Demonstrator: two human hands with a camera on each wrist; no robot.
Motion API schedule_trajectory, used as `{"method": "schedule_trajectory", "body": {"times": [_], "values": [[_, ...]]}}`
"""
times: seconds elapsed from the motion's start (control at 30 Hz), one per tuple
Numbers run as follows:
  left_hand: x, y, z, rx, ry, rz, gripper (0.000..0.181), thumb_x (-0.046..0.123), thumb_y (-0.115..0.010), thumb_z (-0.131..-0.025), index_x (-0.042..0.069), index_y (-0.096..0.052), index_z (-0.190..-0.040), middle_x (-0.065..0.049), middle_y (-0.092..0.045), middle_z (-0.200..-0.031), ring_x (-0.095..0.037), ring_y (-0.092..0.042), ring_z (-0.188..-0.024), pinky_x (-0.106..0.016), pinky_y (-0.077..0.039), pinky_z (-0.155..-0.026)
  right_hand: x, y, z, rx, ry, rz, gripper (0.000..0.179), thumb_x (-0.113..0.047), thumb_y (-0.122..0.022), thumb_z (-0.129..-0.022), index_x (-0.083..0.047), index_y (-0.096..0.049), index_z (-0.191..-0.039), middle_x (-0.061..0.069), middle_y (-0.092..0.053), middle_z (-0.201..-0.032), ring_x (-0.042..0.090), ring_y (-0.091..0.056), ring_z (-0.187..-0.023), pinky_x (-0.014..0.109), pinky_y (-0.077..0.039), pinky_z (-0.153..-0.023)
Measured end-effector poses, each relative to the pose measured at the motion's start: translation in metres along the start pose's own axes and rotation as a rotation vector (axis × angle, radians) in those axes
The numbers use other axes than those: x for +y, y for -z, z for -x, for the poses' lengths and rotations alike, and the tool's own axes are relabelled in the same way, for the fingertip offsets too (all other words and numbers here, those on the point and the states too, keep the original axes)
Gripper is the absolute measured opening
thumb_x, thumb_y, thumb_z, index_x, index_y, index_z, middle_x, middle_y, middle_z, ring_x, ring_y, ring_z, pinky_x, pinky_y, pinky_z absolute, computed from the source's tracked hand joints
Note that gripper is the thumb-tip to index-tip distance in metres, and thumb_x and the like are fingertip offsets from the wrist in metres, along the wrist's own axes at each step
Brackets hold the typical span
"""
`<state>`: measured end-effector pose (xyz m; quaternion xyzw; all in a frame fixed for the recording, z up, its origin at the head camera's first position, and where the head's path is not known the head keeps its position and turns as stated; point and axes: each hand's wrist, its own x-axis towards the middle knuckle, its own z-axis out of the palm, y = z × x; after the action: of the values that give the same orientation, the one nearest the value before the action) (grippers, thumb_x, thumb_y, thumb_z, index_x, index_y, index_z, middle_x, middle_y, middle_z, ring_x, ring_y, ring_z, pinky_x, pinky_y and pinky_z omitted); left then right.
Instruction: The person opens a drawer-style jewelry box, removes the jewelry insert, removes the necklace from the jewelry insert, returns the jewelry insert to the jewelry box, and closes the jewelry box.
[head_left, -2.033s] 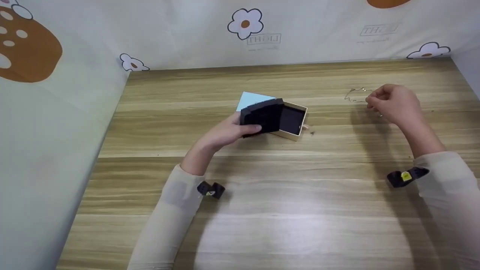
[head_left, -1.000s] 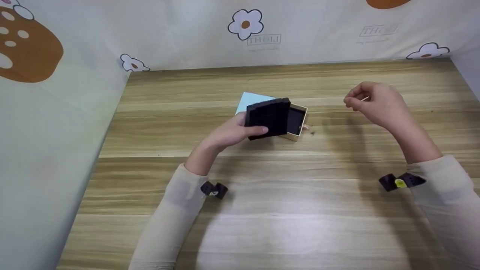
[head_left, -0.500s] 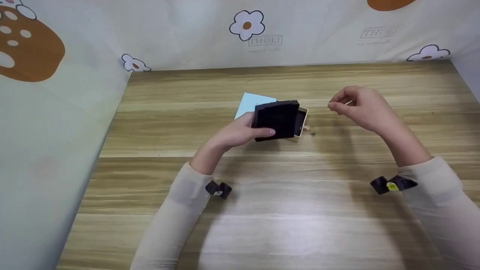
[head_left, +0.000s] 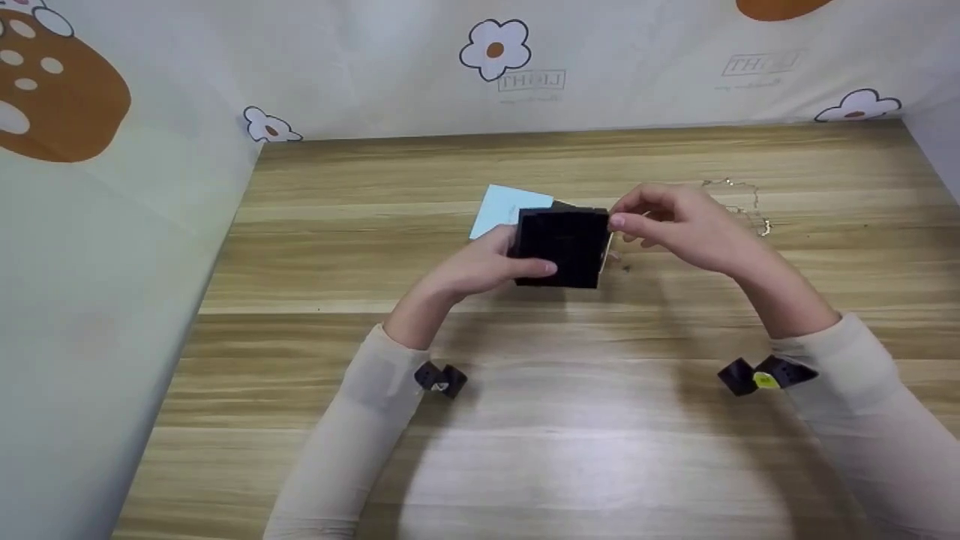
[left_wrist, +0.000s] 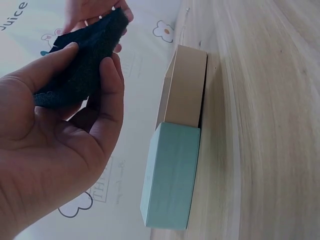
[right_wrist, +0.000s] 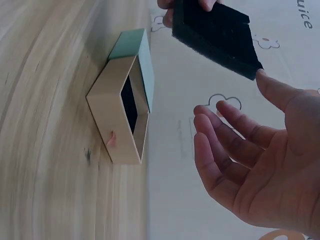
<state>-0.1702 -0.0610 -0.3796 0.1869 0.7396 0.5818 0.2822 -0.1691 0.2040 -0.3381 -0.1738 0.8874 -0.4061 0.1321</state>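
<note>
A black foam pad (head_left: 564,249), like a jewellery box insert, is gripped by my left hand (head_left: 484,262), thumb across its face and fingers behind. The right wrist view shows its fuzzy edge and a notch. My right hand (head_left: 686,225) comes in from the right, its thumb tip touching the pad's corner while the other fingers stay loosely bent and apart from it. Behind the pad lies a drawer-style box: a light blue sleeve (left_wrist: 172,175) with a beige drawer (right_wrist: 107,100) pulled partly out, black inside, with a pink ribbon tab (right_wrist: 111,139).
A thin chain necklace (head_left: 763,226) lies on the wooden table (head_left: 570,420) beyond my right hand, partly hidden by it. A small dark speck (head_left: 627,268) is near the drawer's tab. A pale curtain with flower prints (head_left: 495,49) stands along the table's back edge.
My right hand has moved left from the necklace to the pad's right edge, leaving the necklace on the table. My left hand has shifted the pad right, over the drawer in the head view.
</note>
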Motion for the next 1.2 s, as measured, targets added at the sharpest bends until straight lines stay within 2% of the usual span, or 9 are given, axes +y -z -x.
{"method": "schedule_trajectory", "body": {"times": [0.17, 0.43, 0.63, 0.87, 1.2], "values": [[-0.002, 0.000, 0.001, 0.014, -0.004, 0.019, 0.043, 0.007, -0.066, -0.092, -0.004, -0.056, -0.132, -0.019, -0.067, -0.124, -0.010, -0.061, -0.098, -0.022, -0.049, -0.089, -0.006, -0.007, -0.001, -0.021, 0.037, -0.083, 0.033, -0.027, -0.058, -0.101, 0.001, -0.064, -0.118, 0.011, -0.067, -0.109, 0.001, -0.065, -0.088, 0.018, -0.055, -0.076], [-0.002, 0.001, 0.002, 0.003, -0.019, 0.035, 0.043, 0.008, -0.066, -0.091, -0.004, -0.056, -0.131, -0.018, -0.067, -0.122, -0.011, -0.062, -0.098, -0.023, -0.051, -0.086, -0.012, -0.014, -0.003, -0.033, 0.051, -0.163, 0.030, -0.021, -0.061, -0.099, 0.002, -0.064, -0.118, -0.005, -0.068, -0.095, 0.004, -0.065, -0.081, 0.019, -0.055, -0.073], [-0.002, -0.001, 0.002, -0.030, -0.023, 0.059, 0.041, 0.006, -0.066, -0.092, -0.003, -0.056, -0.131, -0.019, -0.067, -0.122, -0.012, -0.064, -0.098, -0.024, -0.052, -0.086, -0.016, -0.022, -0.005, -0.022, 0.068, -0.156, 0.029, -0.017, -0.069, -0.093, 0.001, -0.066, -0.116, -0.005, -0.067, -0.088, 0.006, -0.064, -0.079, 0.019, -0.051, -0.068], [-0.003, -0.001, 0.001, -0.033, -0.034, 0.047, 0.040, 0.006, -0.067, -0.091, -0.004, -0.057, -0.129, -0.021, -0.068, -0.122, -0.012, -0.065, -0.099, -0.023, -0.052, -0.086, -0.017, -0.027, -0.007, 0.012, 0.083, -0.197, 0.025, -0.011, -0.070, -0.091, 0.004, -0.068, -0.111, -0.010, -0.066, -0.082, 0.005, -0.061, -0.072, 0.017, -0.049, -0.059], [-0.005, 0.003, 0.003, -0.018, -0.060, 0.028, 0.033, 0.009, -0.065, -0.094, -0.005, -0.062, -0.124, -0.013, -0.070, -0.112, -0.008, -0.063, -0.091, -0.022, -0.050, -0.081, -0.015, -0.028, -0.007, 0.043, 0.061, -0.251, 0.025, -0.008, -0.070, -0.091, 0.007, -0.067, -0.111, -0.013, -0.068, -0.082, 0.003, -0.063, -0.070, 0.016, -0.052, -0.062]]}}
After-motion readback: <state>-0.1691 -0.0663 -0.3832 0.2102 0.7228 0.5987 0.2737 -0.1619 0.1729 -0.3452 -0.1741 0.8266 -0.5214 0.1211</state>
